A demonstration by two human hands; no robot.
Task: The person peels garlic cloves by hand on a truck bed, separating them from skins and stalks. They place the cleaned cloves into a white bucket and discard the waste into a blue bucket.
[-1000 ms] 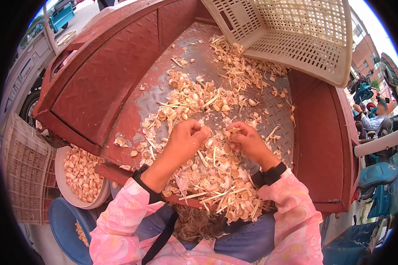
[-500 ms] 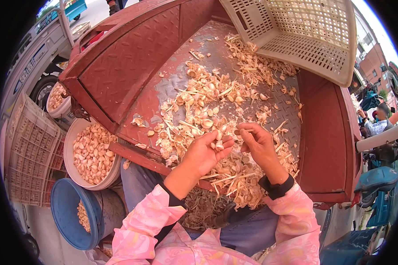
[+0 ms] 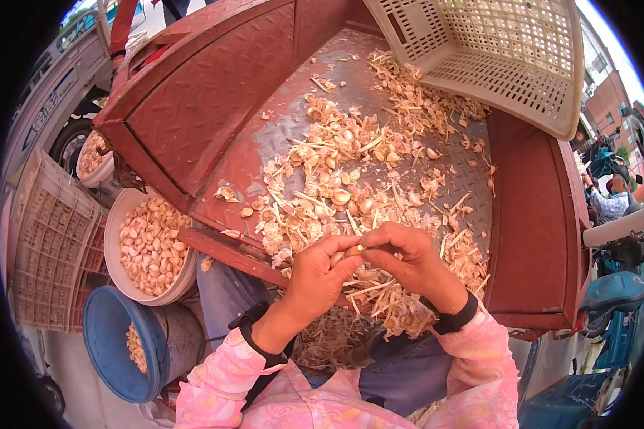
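My left hand (image 3: pixel 320 275) is closed around garlic cloves (image 3: pixel 352 252), which show between its thumb and fingers. Thumb and forefinger of my right hand (image 3: pixel 409 259) pinch the end of a clove there, so the fingertips of both hands meet. Below and beyond them, a heap of loose cloves, papery skins and dry stalks (image 3: pixel 329 182) covers part of the red metal cart bed (image 3: pixel 286 107). How many cloves sit inside my left palm is hidden.
A pale plastic crate (image 3: pixel 508 71) leans tilted at the cart's far right. On the left stand a white bucket (image 3: pixel 111 247) full of cloves, a blue bucket (image 3: pixel 107 357) with some cloves, and a slatted crate (image 3: pixel 50 250). A person (image 3: pixel 612 204) is at far right.
My hands have come together. The left palm was turned up with cloves showing and has closed over them; my right fingers moved left onto a clove.
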